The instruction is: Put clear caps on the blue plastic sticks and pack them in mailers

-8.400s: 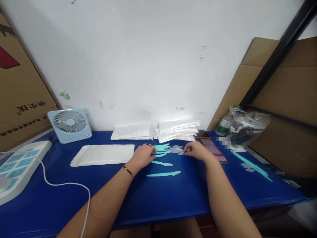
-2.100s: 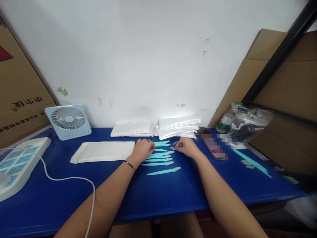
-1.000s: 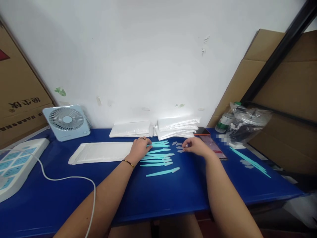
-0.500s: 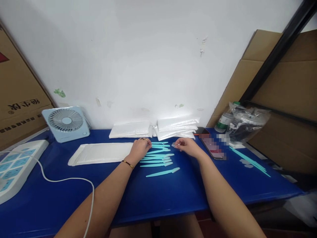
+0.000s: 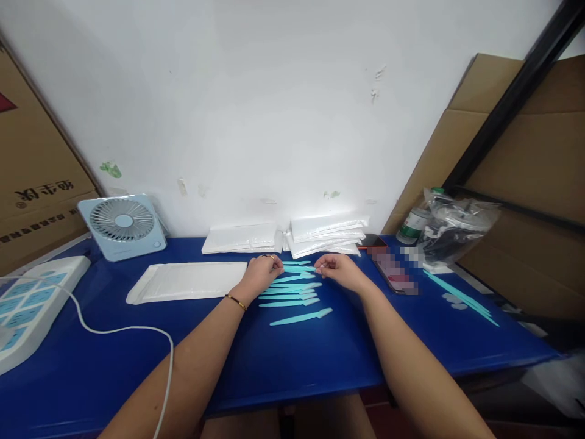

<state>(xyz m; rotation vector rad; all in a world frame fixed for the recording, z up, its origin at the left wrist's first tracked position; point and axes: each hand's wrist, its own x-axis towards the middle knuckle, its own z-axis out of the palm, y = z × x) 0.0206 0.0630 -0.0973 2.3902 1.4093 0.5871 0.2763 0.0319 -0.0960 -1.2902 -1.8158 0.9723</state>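
Both grips pinch teal strip (image 5: 299,269); more strips (image 5: 292,294) below, phone (image 5: 392,272) right.

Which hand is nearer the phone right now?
Right. The right hand sits just left of the phone, apart from it. The left hand lies farther left, beyond the teal sticks.

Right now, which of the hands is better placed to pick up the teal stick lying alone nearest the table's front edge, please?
Probably the right hand: the lone teal stick lies with its wide end toward that side, while the left hand rests on the row of sticks.
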